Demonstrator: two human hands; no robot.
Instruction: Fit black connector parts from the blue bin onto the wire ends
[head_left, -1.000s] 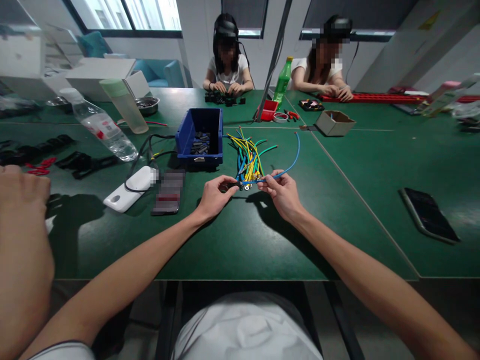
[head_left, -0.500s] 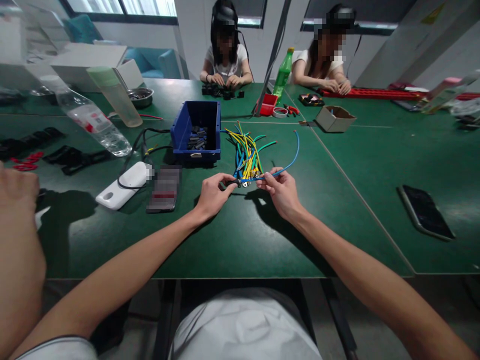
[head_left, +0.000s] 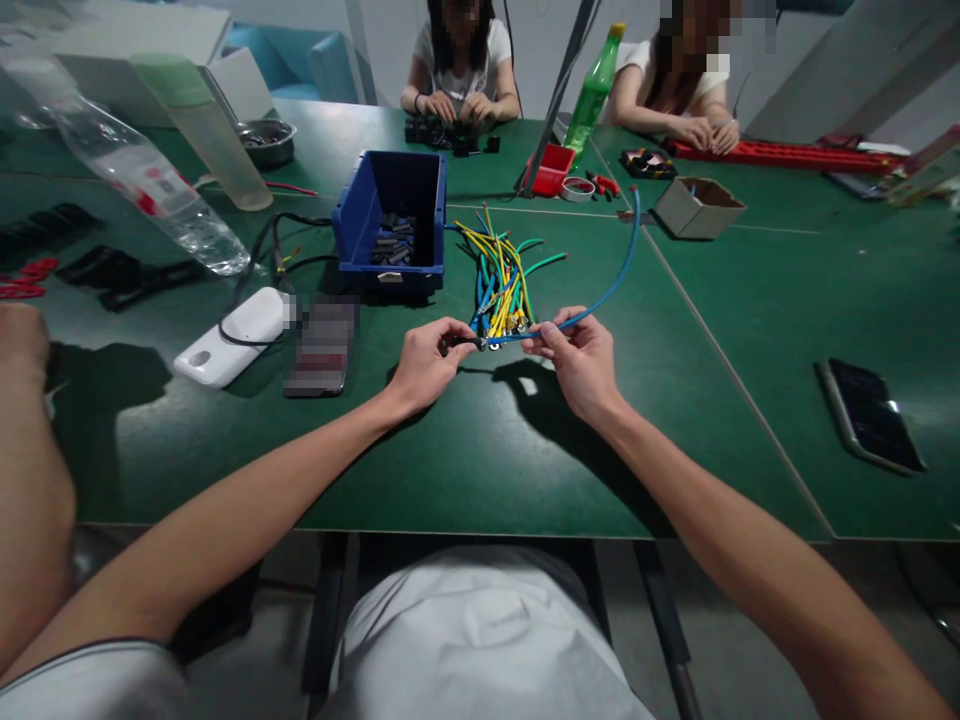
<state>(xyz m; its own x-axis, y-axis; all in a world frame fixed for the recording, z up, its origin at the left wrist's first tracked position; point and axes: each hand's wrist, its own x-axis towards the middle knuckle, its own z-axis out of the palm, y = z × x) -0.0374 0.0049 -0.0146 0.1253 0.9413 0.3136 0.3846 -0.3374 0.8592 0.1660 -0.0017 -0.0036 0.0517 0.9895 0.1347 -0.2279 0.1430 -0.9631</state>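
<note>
My left hand (head_left: 424, 362) pinches a small black sleeve-like piece (head_left: 466, 342) between thumb and fingers. In my right hand (head_left: 586, 365) is a blue wire (head_left: 624, 262), gripped near its inner end; its free end curves up and away to the right. The wire's inner end meets the black piece, but I cannot tell whether it sits inside. Just behind both hands lies a bundle of yellow, green and blue wires (head_left: 511, 272) with metal ring terminals (head_left: 514, 324) at the near end. A blue bin (head_left: 390, 280) holding short black pieces stands behind my left hand.
Left are a white device (head_left: 229, 345), a dark phone-like slab (head_left: 321, 350), a water bottle (head_left: 154, 185) and a person's arm (head_left: 30, 450). A phone (head_left: 870, 415) lies right. Farther back are a cardboard box (head_left: 697, 212), a green bottle (head_left: 595, 95) and two people at work.
The view has tilted down and come slightly closer, so the table things sit higher in the picture. Both hands keep their grips; the blue wire's free end stands higher and farther right.
</note>
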